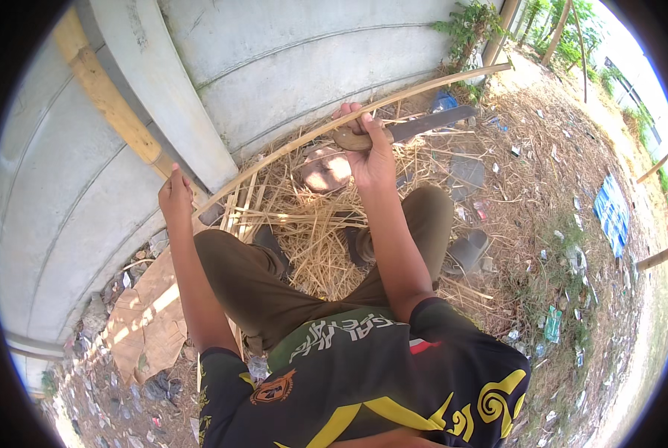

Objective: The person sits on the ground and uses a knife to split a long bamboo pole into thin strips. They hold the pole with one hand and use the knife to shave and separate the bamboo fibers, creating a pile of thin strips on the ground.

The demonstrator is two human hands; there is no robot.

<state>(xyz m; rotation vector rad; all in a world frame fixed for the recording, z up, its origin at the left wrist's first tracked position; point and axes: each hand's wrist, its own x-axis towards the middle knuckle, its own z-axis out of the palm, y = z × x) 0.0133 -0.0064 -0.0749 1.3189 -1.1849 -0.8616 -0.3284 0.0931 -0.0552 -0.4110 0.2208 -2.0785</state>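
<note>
Bamboo strip and knife, both hands full

Your left hand (175, 196) grips the long bamboo strip (364, 112) at its near end — your right hand (370, 153) pins it against the knife (412, 128) it clasps, above the straw (311, 224) by the wall

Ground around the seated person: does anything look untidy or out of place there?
Yes. Bamboo shavings lie heaped between the feet, and litter scraps are scattered over the dirt on the right. A torn cardboard sheet lies crumpled by the wall.

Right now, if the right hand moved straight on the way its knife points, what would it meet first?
Probably the weeds by the wall. The right hand points the knife up-right along the strip; depth is unclear.
</note>
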